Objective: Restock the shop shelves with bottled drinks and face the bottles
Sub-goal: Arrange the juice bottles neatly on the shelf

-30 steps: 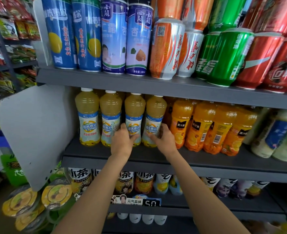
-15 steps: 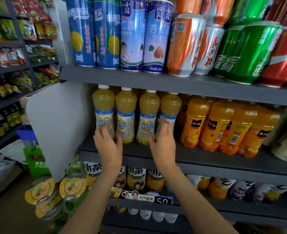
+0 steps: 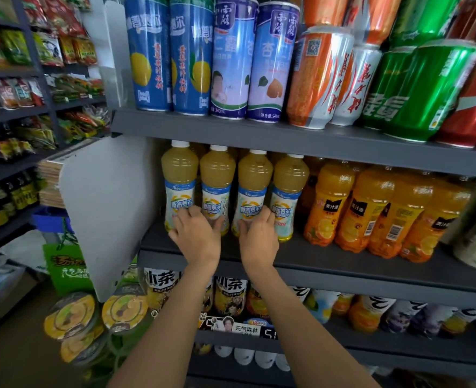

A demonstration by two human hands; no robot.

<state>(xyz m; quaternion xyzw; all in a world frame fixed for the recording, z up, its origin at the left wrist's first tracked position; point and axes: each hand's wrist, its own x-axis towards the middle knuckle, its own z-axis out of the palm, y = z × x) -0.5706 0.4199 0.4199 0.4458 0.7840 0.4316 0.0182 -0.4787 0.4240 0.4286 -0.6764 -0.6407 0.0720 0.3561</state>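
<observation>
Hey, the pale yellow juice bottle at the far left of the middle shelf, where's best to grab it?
Probably the labelled waist of the far-left bottle, from the open front. It stands upright, the white side panel blocks its left, a neighbouring bottle its right, and the shelf above sits close over the cap.

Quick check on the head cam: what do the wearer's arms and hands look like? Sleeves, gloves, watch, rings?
Both forearms are bare up to the frame edge, with no sleeves showing. The left hand and right hand wear no gloves, and no watch, bracelet or ring is visible.
</observation>
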